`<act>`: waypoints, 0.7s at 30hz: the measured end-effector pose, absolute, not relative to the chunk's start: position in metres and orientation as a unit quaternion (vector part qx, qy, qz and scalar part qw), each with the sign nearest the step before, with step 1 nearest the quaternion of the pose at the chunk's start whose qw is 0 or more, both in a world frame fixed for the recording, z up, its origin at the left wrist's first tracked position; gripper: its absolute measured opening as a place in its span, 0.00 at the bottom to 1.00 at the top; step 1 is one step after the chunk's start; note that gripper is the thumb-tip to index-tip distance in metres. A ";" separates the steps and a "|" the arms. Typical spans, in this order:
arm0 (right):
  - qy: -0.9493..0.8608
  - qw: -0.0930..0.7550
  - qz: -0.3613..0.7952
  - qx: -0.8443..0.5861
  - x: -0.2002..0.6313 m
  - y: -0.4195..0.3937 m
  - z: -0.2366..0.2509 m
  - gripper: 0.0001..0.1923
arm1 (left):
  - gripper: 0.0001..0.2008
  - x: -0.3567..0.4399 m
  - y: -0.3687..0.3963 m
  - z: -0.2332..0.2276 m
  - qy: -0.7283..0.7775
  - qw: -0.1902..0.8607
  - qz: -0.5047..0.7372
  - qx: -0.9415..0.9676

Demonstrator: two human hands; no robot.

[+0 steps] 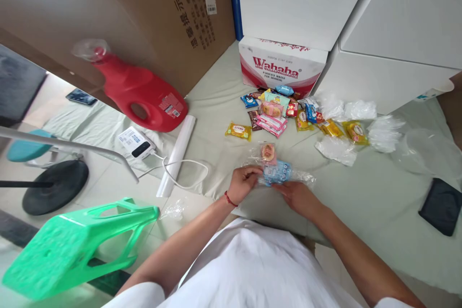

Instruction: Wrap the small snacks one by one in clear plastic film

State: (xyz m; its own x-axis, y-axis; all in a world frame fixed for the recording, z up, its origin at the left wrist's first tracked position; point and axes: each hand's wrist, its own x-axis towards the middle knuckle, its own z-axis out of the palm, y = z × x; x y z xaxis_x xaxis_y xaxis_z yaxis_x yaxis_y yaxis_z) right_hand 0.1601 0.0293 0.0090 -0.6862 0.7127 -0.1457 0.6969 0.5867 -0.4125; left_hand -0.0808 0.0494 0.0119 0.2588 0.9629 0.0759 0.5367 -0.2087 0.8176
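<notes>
Both my hands are at a clear plastic bag (303,178) near the front edge of the cloth. My left hand (246,182) pinches the bag beside a blue snack packet (277,173). From the right, my right hand (294,196) has its fingers closed at the packet's lower edge. A pink snack packet (268,153) lies just beyond the blue one, at the bag. Whether it is inside the bag I cannot tell. Farther off, a yellow snack packet (238,131) lies apart from a pile of assorted snacks (272,108).
A Wahaha carton (283,68) stands behind the pile, against white cabinets (303,0). Clear plastic bags (385,133) lie to the right, near a black pouch (442,207). On the left are a red detergent jug (144,91), a white cable (205,166) and a green stool (65,245).
</notes>
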 end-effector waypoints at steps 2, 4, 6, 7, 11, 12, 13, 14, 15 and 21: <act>-0.887 0.019 0.221 -0.404 0.159 0.025 0.006 0.24 | 0.16 -0.080 0.045 0.020 0.548 0.288 0.324 0.715; -0.884 0.021 0.220 -0.412 0.157 0.023 0.004 0.22 | 0.19 -0.073 0.044 0.029 0.507 0.221 0.289 0.781; -0.883 0.013 0.219 -0.415 0.157 0.022 0.003 0.22 | 0.21 -0.066 0.051 0.035 0.422 0.176 0.217 0.863; -0.883 0.009 0.219 -0.415 0.156 0.022 0.002 0.22 | 0.21 -0.065 0.059 0.038 0.385 0.161 0.184 0.890; -0.877 -0.004 0.232 -0.420 0.157 0.024 0.004 0.25 | 0.19 -0.079 0.108 0.052 0.369 0.099 0.134 0.914; -0.875 -0.011 0.237 -0.422 0.157 0.024 0.004 0.26 | 0.18 -0.087 0.123 0.058 0.388 0.080 0.122 0.910; -0.873 -0.019 0.241 -0.424 0.157 0.024 0.005 0.26 | 0.17 -0.095 0.138 0.065 0.420 0.059 0.113 0.899; -0.871 -0.027 0.244 -0.427 0.157 0.024 0.006 0.27 | 0.17 -0.103 0.150 0.071 0.463 0.038 0.109 0.879; -0.868 -0.032 0.246 -0.430 0.157 0.024 0.007 0.27 | 0.17 -0.110 0.160 0.077 0.517 0.016 0.114 0.848; -0.848 -0.020 0.274 -0.453 0.156 0.024 0.010 0.26 | 0.25 -0.101 0.151 0.072 0.383 0.068 0.128 0.912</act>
